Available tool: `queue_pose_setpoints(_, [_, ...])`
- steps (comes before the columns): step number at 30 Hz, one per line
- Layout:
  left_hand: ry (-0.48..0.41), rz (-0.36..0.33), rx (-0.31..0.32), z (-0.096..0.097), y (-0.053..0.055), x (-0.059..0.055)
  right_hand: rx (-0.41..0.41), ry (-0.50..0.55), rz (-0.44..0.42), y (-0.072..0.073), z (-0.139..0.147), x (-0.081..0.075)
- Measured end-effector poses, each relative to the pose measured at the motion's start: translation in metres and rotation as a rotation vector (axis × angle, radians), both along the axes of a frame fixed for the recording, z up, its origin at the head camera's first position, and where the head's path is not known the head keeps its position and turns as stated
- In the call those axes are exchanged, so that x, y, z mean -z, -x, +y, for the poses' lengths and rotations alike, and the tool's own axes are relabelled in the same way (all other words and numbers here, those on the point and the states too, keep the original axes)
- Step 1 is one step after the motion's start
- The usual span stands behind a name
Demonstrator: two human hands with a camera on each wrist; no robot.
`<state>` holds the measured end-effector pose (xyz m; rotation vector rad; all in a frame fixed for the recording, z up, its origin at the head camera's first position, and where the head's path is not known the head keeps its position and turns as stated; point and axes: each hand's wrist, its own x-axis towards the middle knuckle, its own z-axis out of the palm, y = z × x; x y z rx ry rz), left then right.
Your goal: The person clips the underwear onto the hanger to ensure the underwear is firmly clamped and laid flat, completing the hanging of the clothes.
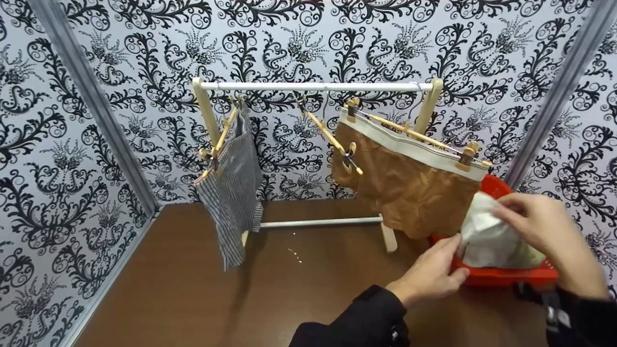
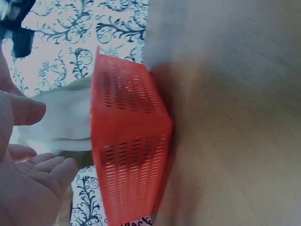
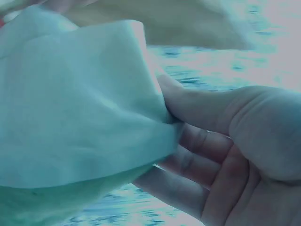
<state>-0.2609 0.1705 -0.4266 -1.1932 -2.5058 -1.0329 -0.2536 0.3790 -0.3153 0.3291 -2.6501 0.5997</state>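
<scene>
My right hand pinches a white cloth garment at its upper right edge, over the red basket. In the right wrist view, thumb and fingers close on its white band, and a green part hangs below. At the garment's left edge is my left hand, its fingertips right at the cloth; thumb and fingers stand apart in the left wrist view. Just left of the cloth hangs a brown garment with a cream waistband, clipped to a wooden hanger.
A rack with a white rail stands on the brown table. From it hang a striped garment on the left and a bare clip hanger in the middle. Patterned walls close in the back and sides.
</scene>
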Motion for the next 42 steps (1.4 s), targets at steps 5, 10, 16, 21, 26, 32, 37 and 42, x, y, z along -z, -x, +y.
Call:
queue_pose_setpoints(5, [-0.101,-0.028,0.013,-0.010,0.001,-0.007,0.045,0.129,0.289,-0.044,-0.028,-0.012])
queue_pose_setpoints(10, [-0.333,-0.081,0.087,-0.025,-0.009,-0.010,0.070,0.280,0.335,-0.078,-0.066,-0.004])
queue_pose_setpoints(16, [-0.594,-0.310,0.299,-0.059,-0.039,0.001,-0.073,0.392,0.422,-0.095,-0.107,0.018])
queue_pose_setpoints(21, [-0.725,-0.465,0.339,-0.098,-0.063,0.011,-0.301,0.375,0.486,-0.088,-0.142,0.032])
queue_pose_setpoints(26, [-0.727,-0.369,0.214,-0.135,-0.074,0.010,-0.404,0.394,0.448,-0.088,-0.169,0.041])
queue_pose_setpoints(32, [-0.642,-0.234,0.109,-0.174,-0.075,-0.001,-0.419,0.445,0.427,-0.087,-0.181,0.045])
queue_pose_setpoints(37, [-0.570,-0.264,0.006,-0.196,-0.076,-0.009,-0.351,0.447,0.401,-0.086,-0.182,0.045])
queue_pose_setpoints(42, [-0.537,-0.267,-0.072,-0.210,-0.074,-0.013,-0.328,0.428,0.382,-0.083,-0.185,0.046])
